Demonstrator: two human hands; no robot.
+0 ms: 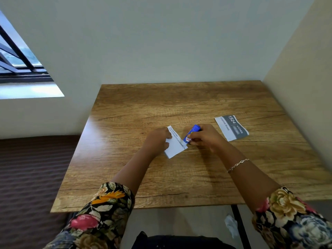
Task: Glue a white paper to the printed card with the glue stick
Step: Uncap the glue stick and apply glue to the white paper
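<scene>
On the tabletop, surroundings: we noted a printed card lying flat to the right of both hands, well apart from them, grey band reading "1524" and "KITCHEN"; nothing lay between it and our hands.
Below the table: a crumpled pale scrap lay on the floor beside a dark table leg.
Surface: a wood-grain table stood pushed into a corner of plain walls.
Room: a barred window sat at far left.
Paper: the white paper, bearing a line of print along its right edge, lay near the table's centre.
Left hand: fingers closed on the paper's left edge, pinning it.
Right hand: closed around the glue stick.
Glue stick position: blue tube tilted, lower end touching the paper's right edge.
Wrist: we wore a thin bracelet on the right.
</scene>
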